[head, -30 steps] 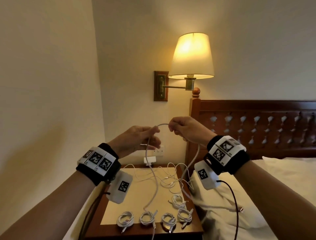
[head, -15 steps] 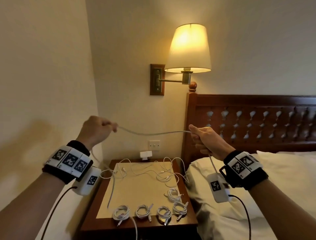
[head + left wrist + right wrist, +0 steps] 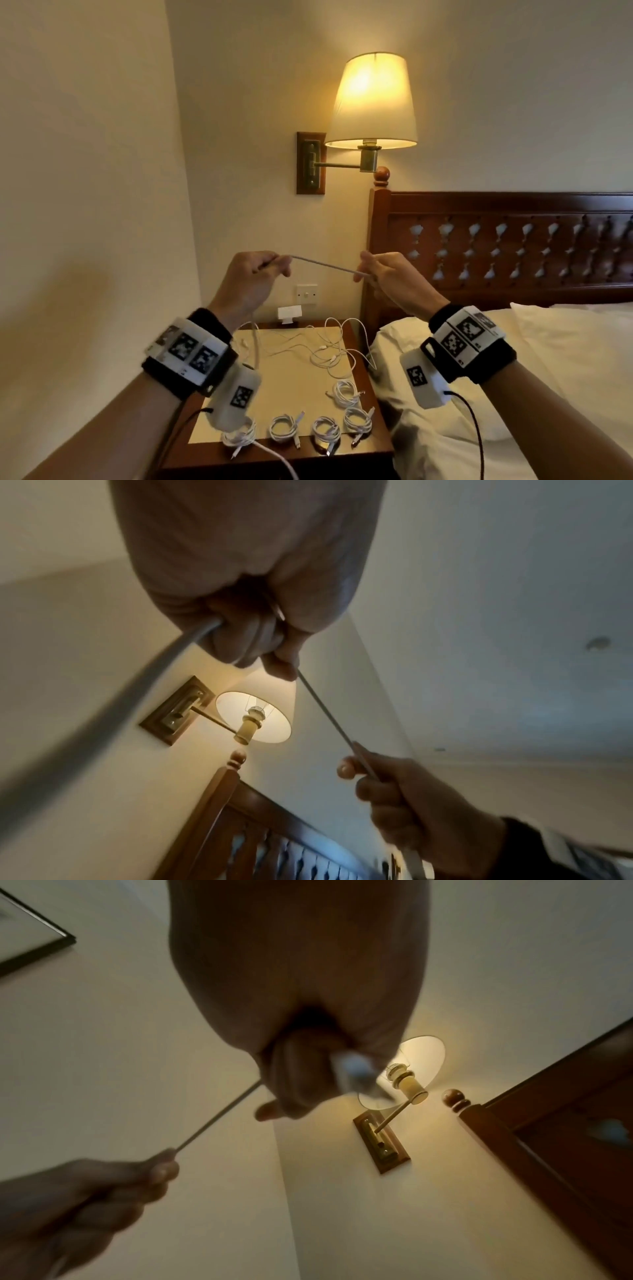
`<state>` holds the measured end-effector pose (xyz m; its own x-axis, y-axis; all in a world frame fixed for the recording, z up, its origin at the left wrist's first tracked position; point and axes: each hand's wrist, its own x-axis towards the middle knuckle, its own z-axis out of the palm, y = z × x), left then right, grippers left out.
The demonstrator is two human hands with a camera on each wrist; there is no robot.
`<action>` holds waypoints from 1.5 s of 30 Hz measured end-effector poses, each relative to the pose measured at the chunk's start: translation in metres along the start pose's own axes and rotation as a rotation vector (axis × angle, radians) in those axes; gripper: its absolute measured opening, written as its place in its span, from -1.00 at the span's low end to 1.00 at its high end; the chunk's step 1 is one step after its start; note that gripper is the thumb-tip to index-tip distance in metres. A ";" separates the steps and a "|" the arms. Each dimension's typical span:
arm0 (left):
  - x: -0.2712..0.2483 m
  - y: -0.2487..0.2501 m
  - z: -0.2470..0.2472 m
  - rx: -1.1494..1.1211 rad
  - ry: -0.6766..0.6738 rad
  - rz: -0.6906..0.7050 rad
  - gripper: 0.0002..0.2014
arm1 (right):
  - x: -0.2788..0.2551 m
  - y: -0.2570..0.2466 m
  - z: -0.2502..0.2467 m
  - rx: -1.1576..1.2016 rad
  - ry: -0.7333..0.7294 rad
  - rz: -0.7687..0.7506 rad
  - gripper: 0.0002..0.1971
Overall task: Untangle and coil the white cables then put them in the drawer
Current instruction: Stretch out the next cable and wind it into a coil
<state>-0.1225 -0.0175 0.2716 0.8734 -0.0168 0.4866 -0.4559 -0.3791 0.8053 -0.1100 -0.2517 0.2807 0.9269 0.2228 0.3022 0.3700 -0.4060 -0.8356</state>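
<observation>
Both hands are raised above the nightstand (image 3: 363,445) and hold one white cable (image 3: 325,265) stretched taut between them. My left hand (image 3: 270,265) pinches it at the left, and the cable hangs down from that fist toward the tabletop. My right hand (image 3: 371,270) grips the other end of the taut span. In the left wrist view the cable (image 3: 325,712) runs from my left hand (image 3: 274,653) to my right hand (image 3: 363,769). The right wrist view shows the cable (image 3: 219,1119) between my right hand (image 3: 284,1099) and left hand (image 3: 161,1164). Loose tangled white cables (image 3: 325,353) lie at the back of the nightstand. Several coiled cables (image 3: 323,430) sit in a row at its front.
A lit wall lamp (image 3: 373,102) hangs just above and behind the hands. The wooden headboard (image 3: 496,240) and bed with white pillows (image 3: 548,359) are to the right. A wall stands close on the left. A wall switch (image 3: 306,294) and a white plug (image 3: 289,313) sit behind the nightstand.
My hands had spread wide apart with the cable between them; now they have come closer together and the span between them is short and taut.
</observation>
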 end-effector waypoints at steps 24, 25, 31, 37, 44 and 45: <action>0.050 -0.028 -0.101 -0.082 0.521 -0.362 -0.79 | -0.038 -0.051 0.035 0.224 -0.339 0.136 -0.61; 0.047 -0.035 -0.102 0.009 0.477 -0.373 -0.79 | -0.036 -0.062 0.033 0.166 -0.320 0.142 -0.60; 0.016 0.001 -0.084 0.632 0.280 -0.106 -0.52 | -0.005 -0.111 0.053 -0.042 -0.120 0.117 -0.65; -0.003 0.026 -0.045 -0.071 0.000 -0.081 -0.70 | 0.027 -0.120 0.072 -0.147 -0.080 0.134 -0.60; 0.001 -0.011 -0.124 0.079 0.245 -0.277 -0.67 | 0.012 -0.088 0.029 -0.088 -0.109 0.249 -0.56; 0.001 -0.010 -0.123 0.188 0.173 -0.293 -0.69 | 0.012 -0.091 0.029 -0.088 -0.091 0.246 -0.57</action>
<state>-0.1386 0.1004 0.3060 0.9130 0.2677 0.3079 -0.1379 -0.5077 0.8504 -0.1343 -0.1861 0.3472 0.9815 0.1850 0.0488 0.1419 -0.5324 -0.8345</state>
